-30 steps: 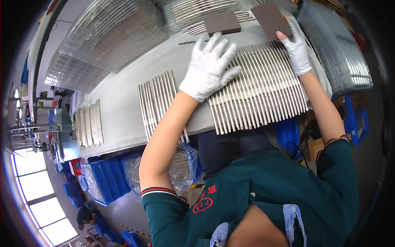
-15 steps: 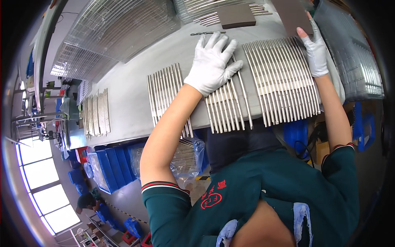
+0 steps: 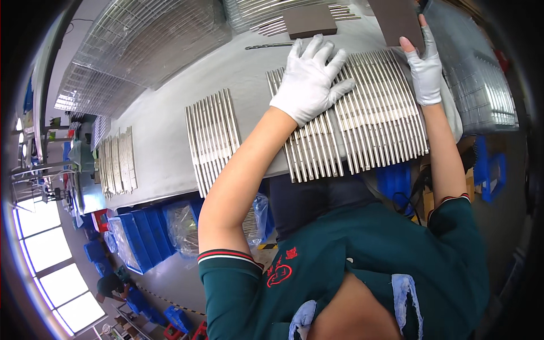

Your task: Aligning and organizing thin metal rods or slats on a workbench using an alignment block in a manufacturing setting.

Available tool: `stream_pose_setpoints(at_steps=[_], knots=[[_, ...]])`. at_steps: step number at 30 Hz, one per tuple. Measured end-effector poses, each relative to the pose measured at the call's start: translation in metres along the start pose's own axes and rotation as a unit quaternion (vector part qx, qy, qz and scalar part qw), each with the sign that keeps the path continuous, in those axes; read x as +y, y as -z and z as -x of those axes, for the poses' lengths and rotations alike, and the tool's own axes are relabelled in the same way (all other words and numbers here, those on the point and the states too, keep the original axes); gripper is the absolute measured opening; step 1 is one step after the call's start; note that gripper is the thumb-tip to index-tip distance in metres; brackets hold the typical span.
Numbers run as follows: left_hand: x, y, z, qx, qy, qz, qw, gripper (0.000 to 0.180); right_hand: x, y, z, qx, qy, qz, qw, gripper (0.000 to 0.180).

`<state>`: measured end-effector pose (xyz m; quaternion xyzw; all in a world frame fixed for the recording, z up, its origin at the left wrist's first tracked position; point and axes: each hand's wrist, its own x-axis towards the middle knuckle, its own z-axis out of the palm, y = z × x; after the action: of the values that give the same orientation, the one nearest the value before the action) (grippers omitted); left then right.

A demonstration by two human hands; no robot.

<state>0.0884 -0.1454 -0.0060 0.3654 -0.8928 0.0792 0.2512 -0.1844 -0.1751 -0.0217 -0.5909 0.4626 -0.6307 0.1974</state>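
Now that the gap in the metal rods [image 3: 374, 113] along the near edge of the table [image 3: 161, 133] has narrowed, seemingly leaving them tidier, my left hand [image 3: 311, 85] spreads over them, gripping nothing, while my right hand [image 3: 426, 73] grasps a brown block [image 3: 398, 22].
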Motion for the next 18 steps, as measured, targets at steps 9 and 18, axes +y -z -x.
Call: stream_pose_setpoints(at_steps=[9, 18], knots=[[-0.023, 0.036, 0.031, -0.072, 0.027, -0.039, 0.996, 0.057, -0.001, 0.003, 0.005, -0.013, 0.06, -0.012, 0.998, 0.065], [0.028, 0.001, -0.026, -0.024, -0.027, -0.001, 0.999, 0.054, -0.045, 0.002, 0.011, -0.019, 0.151, 0.149, 0.977, 0.066]])
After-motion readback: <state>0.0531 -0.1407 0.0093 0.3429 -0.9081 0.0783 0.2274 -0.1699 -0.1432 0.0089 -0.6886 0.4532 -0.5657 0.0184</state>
